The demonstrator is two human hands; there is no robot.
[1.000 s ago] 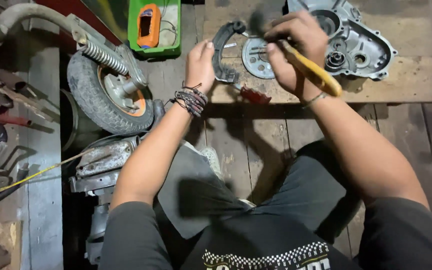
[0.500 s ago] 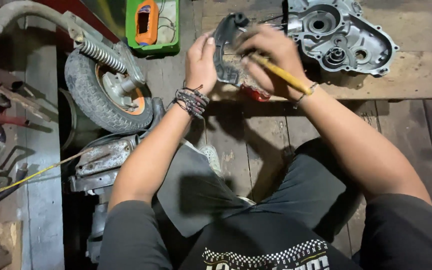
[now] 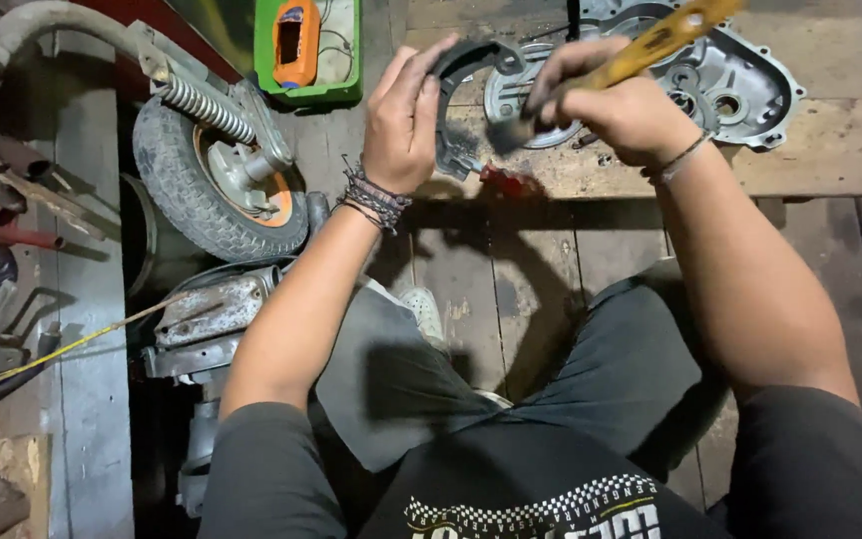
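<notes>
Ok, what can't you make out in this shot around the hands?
Head view only:
- Brake shoe: its left side is hidden behind the left hand.
- Brush: the handle end is cut off by the top edge; the bristles are blurred.
- Engine cover: its top is cut off, and the right hand covers part.

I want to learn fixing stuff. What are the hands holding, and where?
The left hand holds a curved metal brake shoe by its left edge. The right hand has a yellow-handled brush, grip near the bristle end.

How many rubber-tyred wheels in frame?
1: a small black-tyred wheel with an orange hub, on the floor beside the left hand, under a coil spring. Clutter may hide others.
</notes>
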